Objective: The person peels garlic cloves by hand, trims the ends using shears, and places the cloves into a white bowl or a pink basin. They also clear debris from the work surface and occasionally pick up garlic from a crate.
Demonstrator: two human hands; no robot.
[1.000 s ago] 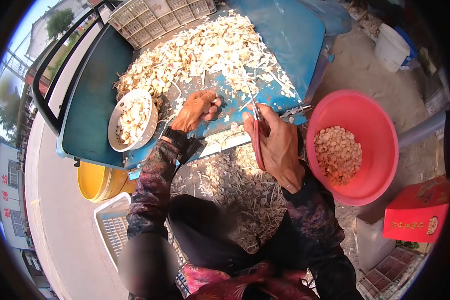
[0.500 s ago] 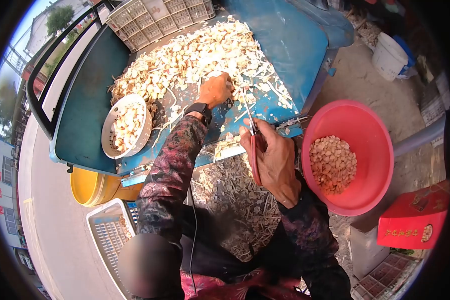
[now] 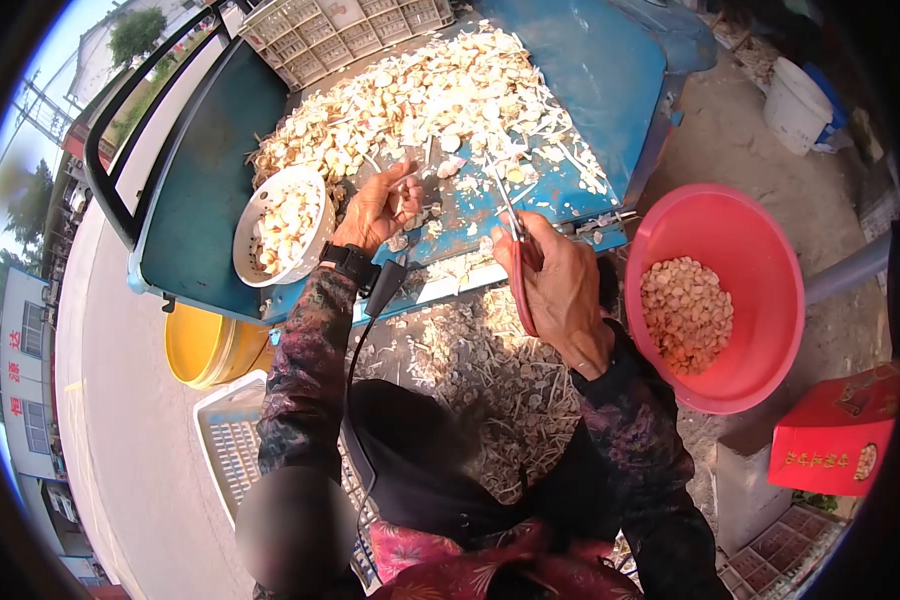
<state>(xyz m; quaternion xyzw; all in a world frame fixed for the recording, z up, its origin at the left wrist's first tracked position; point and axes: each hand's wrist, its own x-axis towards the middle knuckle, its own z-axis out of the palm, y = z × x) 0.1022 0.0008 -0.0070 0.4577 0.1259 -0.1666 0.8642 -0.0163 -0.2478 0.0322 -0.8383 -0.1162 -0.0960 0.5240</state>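
My right hand (image 3: 558, 285) is wrapped around red-handled scissors (image 3: 517, 235); their blades point up and away over the blue truck bed's edge. My left hand (image 3: 378, 205), with a dark band at the wrist, is turned with curled fingers over the bed, left of the blades. Whatever its fingers hold is too small to make out. Beyond both hands spreads a heap of pale, garlic-like pieces (image 3: 420, 95) mixed with cut stalks. Close to my left hand stands a white perforated bowl (image 3: 247, 245) of similar pieces.
A pink-red basin (image 3: 770, 300) partly filled with cloves stands at right, above a red box (image 3: 825, 440). Below the bed at left are a yellow bucket (image 3: 195, 345) and a white basket (image 3: 220, 420). Trimmings (image 3: 520, 420) cover the ground. A plastic crate (image 3: 340, 40) rests at the back.
My left hand has drawn back from the heap toward the bowl and turned, its fingers now showing. A dark cable piece now shows by the wrist. My right hand still grips the scissors.
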